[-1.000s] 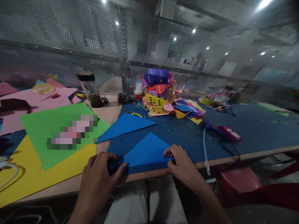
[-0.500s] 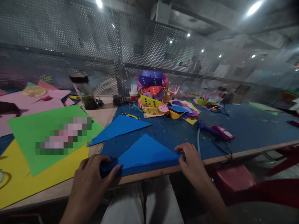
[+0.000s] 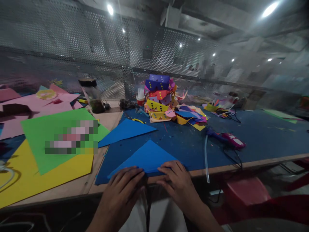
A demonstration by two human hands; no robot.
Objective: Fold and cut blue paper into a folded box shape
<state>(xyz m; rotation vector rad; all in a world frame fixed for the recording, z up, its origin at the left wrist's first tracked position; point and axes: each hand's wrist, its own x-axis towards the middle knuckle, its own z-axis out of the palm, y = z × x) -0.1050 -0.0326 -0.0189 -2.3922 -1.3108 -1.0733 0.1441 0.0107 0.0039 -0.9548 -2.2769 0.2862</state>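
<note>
A blue sheet of paper [image 3: 147, 154], folded into a triangle, lies at the table's front edge with its peak pointing away from me. My left hand [image 3: 126, 185] has its fingers together over the front fold, left of the middle; its thumb is hidden. On the right part of that fold, my right hand [image 3: 176, 177] grips the edge, fingers on top and thumb lower down. Just behind, a second blue paper triangle [image 3: 127, 130] rests flat, with yellow-handled scissors [image 3: 138, 121] partly showing beyond it.
Green paper [image 3: 65, 117] and yellow paper [image 3: 72, 167] overlap at left, near a dark-lidded jar [image 3: 93, 96]. Decorated paper crowns [image 3: 158, 100] are stacked at the back beside paper scraps [image 3: 190, 116]. A glue gun [image 3: 231, 140] with a cord and a translucent stick [image 3: 207, 161] lies right.
Both hands have moved inward from the triangle's side corners to the middle of its front fold. The view has shifted slightly.
</note>
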